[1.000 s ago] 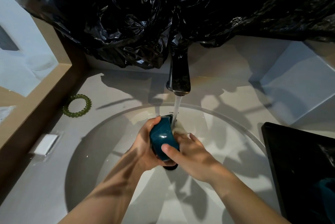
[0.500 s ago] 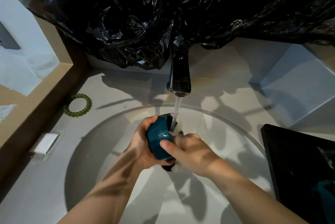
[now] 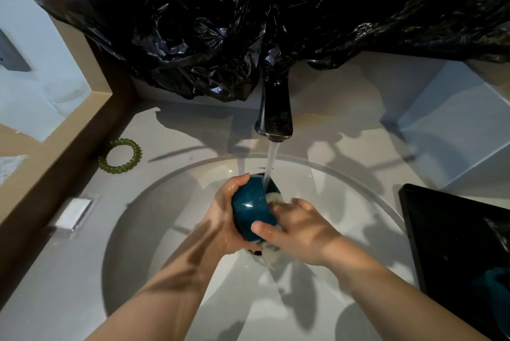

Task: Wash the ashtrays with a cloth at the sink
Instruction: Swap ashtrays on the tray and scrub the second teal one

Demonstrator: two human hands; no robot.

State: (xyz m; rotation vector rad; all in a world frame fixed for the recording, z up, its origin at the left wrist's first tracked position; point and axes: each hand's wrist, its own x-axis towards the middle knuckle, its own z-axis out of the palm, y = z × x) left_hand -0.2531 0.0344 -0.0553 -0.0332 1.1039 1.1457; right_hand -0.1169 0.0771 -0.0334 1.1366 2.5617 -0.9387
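Note:
A teal ashtray (image 3: 249, 209) is held on edge over the white sink basin (image 3: 154, 219), right under the water running from the dark faucet (image 3: 274, 117). My left hand (image 3: 223, 219) grips the ashtray from the left, fingers curled over its top rim. My right hand (image 3: 299, 230) holds a pale wet cloth (image 3: 271, 253) against the ashtray's inner side, thumb laid across the teal outside. Most of the cloth is hidden behind my right hand.
A green beaded bracelet (image 3: 120, 156) lies on the counter at the back left, a small white packet (image 3: 73, 213) nearer. A black tray (image 3: 455, 252) with something teal in it sits at the right. Black plastic sheeting (image 3: 248, 23) hangs behind the faucet.
The ashtray has stayed under the stream while my right hand has shifted on it with the cloth; its fingers curled in, then spread again. The cloth now shows below the hands.

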